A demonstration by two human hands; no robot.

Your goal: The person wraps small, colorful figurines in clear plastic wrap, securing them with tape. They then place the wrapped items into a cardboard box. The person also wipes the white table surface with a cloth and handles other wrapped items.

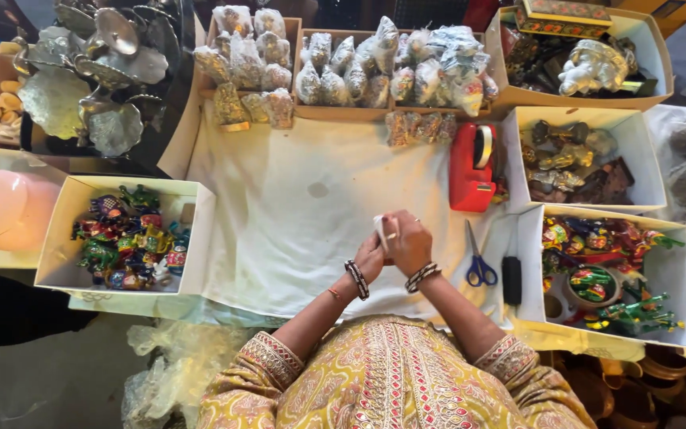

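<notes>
A small white strip, perhaps tape, sits above the white cloth, pinched by my left hand and right hand, fingers pressed together. Best, I judge, to keep it taut. One red tape dispenser, one pair of blue-handled scissors, three white boxes of figurines nearby.

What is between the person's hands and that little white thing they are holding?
Nothing visible. Both hands, the left hand and the right hand, meet over the white cloth and the small white piece sticks up from between their fingers. The red tape dispenser and blue-handled scissors lie off to the right.
</notes>
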